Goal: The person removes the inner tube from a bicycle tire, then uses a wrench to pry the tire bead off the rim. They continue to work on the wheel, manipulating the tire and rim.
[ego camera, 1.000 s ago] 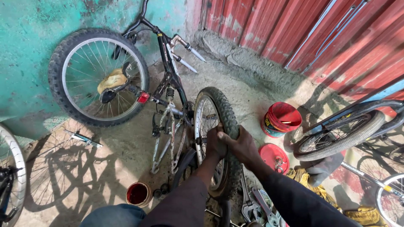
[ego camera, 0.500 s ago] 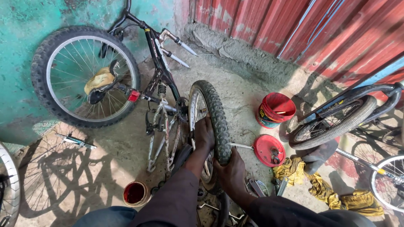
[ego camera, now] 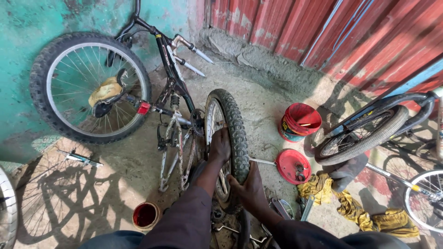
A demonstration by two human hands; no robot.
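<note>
Rubber tyre (ego camera: 235,133): black and knobbly, it stands upright on its wheel at the centre of the frame, between your two hands.
Right hand (ego camera: 249,186): low centre; your fingers are wrapped around the tyre's near edge, gripping the tread from below.
Left hand (ego camera: 220,145): just above, your palm lies against the tyre's left sidewall by the spokes, with the fingers curled over the rim side.
Tin (ego camera: 146,216): lower left, a small round can of dark red liquid on the concrete.
Red lid (ego camera: 291,166): right of the wheel, lying flat and holding small dark parts.
Yellow rags (ego camera: 355,207): lower right, crumpled on the ground.
Red bucket (ego camera: 299,122): right of centre, upright, just beyond the lid.
Bicycle frame (ego camera: 173,92): upside down, left of the tyre, with its other wheel (ego camera: 87,87) against the green wall at upper left.
Corrugated red sheeting (ego camera: 323,27): along the top right.
</note>
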